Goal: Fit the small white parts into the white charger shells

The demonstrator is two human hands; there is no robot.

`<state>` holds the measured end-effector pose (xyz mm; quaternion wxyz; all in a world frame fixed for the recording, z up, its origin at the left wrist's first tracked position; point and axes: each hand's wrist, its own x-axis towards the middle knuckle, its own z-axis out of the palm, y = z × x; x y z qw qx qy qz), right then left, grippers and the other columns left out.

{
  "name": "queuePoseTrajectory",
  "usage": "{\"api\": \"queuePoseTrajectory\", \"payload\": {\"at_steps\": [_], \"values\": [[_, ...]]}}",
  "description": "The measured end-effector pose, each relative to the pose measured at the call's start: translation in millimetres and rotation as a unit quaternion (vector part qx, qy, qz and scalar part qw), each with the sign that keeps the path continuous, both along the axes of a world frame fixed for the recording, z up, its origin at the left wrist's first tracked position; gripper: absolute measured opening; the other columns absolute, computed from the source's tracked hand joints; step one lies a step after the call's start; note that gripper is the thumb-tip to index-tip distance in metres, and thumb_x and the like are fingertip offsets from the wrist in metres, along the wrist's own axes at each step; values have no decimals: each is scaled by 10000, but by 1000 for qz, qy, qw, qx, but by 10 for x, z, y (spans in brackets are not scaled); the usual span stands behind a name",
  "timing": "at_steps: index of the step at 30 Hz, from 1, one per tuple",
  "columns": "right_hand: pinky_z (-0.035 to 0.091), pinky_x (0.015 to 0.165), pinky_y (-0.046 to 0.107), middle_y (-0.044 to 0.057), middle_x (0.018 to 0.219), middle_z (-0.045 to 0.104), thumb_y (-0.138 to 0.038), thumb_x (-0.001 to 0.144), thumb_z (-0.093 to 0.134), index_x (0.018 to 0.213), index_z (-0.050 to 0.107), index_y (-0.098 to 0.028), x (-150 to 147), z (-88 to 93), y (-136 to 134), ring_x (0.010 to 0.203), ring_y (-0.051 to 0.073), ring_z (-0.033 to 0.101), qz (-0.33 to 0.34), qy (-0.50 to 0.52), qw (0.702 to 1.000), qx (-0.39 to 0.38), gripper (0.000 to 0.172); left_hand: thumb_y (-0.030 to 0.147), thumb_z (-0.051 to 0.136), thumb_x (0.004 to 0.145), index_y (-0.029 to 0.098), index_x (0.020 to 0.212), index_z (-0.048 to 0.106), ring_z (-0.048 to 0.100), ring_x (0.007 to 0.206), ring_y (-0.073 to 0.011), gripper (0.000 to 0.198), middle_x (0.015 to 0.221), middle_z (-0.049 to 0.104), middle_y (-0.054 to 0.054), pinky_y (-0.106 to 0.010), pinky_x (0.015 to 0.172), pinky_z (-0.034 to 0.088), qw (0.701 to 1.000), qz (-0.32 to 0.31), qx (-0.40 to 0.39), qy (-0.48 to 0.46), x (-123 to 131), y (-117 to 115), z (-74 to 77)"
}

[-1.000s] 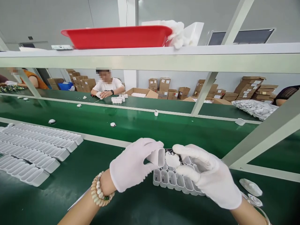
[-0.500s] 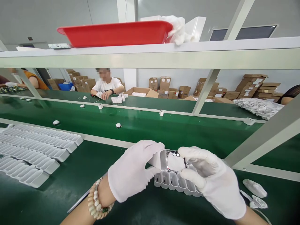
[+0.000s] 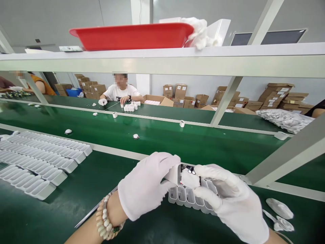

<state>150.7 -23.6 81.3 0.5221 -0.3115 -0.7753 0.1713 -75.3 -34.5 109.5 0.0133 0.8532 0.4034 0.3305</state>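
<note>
My left hand (image 3: 146, 186), in a white glove, pinches a small white plastic housing (image 3: 173, 175) with its open end turned right. Between the thumb and fingers of my gloved right hand (image 3: 235, 200) is a circuit board with a white pad (image 3: 190, 178) on it. The board's left end lies at the mouth of the housing, seemingly partly inside. Right below both hands stands a block of open white housings (image 3: 189, 197), partly covered by my right hand. A thin metal tool, perhaps tweezers (image 3: 90, 216), lies under my left wrist.
Rows of white housings (image 3: 45, 152) fill the table's left side. Small boards with white pads (image 3: 136, 136) sit on the green belt (image 3: 162, 142). A slanted post (image 3: 284, 154) rises at right, near crumpled white items (image 3: 280, 208). A co-worker (image 3: 122, 91) sits opposite. A red tray (image 3: 132, 35) rests overhead.
The board in my right hand has moved slightly left, its end now at or within the housing's mouth. The co-worker's hands have moved apart. The view has shifted a little.
</note>
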Motion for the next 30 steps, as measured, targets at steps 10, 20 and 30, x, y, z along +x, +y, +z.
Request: {"api": "queuePoseTrajectory", "payload": {"at_steps": [10,20,30], "values": [[625,860,414,6,1002,772,-361,849,736,1097,687,-358,-4,-62,-66,924,244,736,-69,-32,997,-7,253,-23,639,724,188,1080,547,667,922,-221,424,1062,681,-63,-331,737,562,1000,-5,20,5,34,-38,87],[653,763,396,-9,969,781,-297,864,694,1080,641,-346,-62,-48,-61,847,240,761,-92,-56,994,34,227,-2,684,715,206,1114,523,659,956,-221,478,1065,672,-52,-347,779,575,1000,-1,-13,-19,40,-33,10],[664,674,303,-1,912,774,-267,857,694,986,708,-309,-135,7,-54,825,232,760,-49,-41,998,0,136,-49,562,728,225,987,556,673,929,-213,377,1016,679,-41,-348,778,585,999,8,-21,-31,87,-31,17]]}}
